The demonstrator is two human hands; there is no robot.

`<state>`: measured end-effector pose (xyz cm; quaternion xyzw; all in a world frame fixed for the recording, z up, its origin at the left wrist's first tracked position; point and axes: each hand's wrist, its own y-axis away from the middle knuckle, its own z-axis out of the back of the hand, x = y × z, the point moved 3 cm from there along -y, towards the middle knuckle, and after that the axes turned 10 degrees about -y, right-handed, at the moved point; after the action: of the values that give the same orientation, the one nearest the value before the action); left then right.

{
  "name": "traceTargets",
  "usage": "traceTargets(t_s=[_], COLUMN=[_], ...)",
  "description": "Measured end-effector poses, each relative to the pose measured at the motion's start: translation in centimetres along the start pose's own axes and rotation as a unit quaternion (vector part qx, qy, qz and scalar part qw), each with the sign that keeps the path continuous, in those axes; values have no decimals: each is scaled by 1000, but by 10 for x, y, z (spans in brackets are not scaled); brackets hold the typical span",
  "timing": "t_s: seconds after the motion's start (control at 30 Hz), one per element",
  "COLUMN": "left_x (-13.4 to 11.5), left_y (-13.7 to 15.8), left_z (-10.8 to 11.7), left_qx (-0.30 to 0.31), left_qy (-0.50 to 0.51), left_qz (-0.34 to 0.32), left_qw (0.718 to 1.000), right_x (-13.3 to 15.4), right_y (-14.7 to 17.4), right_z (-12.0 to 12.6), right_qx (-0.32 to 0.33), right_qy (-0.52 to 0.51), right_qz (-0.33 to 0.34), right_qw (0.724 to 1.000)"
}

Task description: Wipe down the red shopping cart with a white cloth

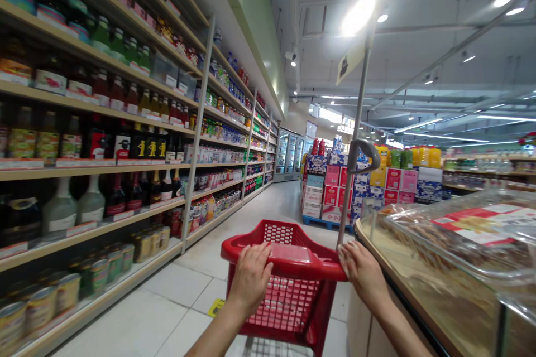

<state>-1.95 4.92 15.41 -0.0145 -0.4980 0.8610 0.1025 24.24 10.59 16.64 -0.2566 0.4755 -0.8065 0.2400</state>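
A red plastic shopping basket (285, 309) with lattice sides stands in front of me above the tiled floor, and I see no goods inside it. My left hand (252, 276) lies over the left part of its near rim, fingers curled onto the edge. On the right corner of the same rim rests my right hand (362, 268), its fingers bent over the edge beside a slanting grey pole (360, 103). A dark grey loop handle (363, 155) sits partway up that pole. Whether the pole joins the basket is hidden by my right hand.
Long shelves (104, 164) of bottles and cans line the left side. Close on my right is a counter (435, 295) with clear-lidded food packs (489, 223). Ahead, stacked cartons (333, 184) stand on a blue pallet (320, 223). Glass-door fridges (288, 150) stand beyond, past the tiled aisle (268, 206).
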Motion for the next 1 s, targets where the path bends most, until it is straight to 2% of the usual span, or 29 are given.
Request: traceTargets(t_s=[0.03,0.1,0.2,0.27,0.33,0.43,0.5,0.57,0.7,0.77,0.9,0.93,1.0], left_x=[-1,-1,0,2,3,2,0,-2,-1,0,-2,-3,-5], left_y=[0,1,2,3,4,5,5,4,4,4,3,3,3], left_z=[0,-1,-3,-4,-5,-8,-9,-10,-7,-6,-6,-6,-6], left_qx=[-3,-5,-6,-5,-8,-17,-23,-25,-15,-5,3,2,1], left_qy=[2,4,0,-8,-15,-19,-19,-17,-12,-6,7,9,12], left_qz=[2,6,5,-3,-12,-17,-13,-9,-4,-4,2,6,12], left_qw=[1000,1000,1000,1000,1000,1000,999,1000,1000,1000,1000,1000,1000], right_x=[-3,15,66,76,54,-2,-17,2,63,59,6,1,15], right_y=[-2,-1,9,15,18,16,16,18,21,18,7,5,4], right_z=[1,-5,-19,-22,-17,-4,-2,-11,-32,-28,-6,-5,-11], right_qx=[-8,0,24,31,22,-20,-53,-57,13,11,-58,-66,-49], right_qy=[2,-28,-80,-88,-70,-15,-8,-42,-111,-101,-30,-25,-47], right_qz=[-22,-26,56,96,82,-8,-62,-58,69,79,-26,-50,-57], right_qw=[1000,999,995,991,994,1000,997,996,991,992,998,996,996])
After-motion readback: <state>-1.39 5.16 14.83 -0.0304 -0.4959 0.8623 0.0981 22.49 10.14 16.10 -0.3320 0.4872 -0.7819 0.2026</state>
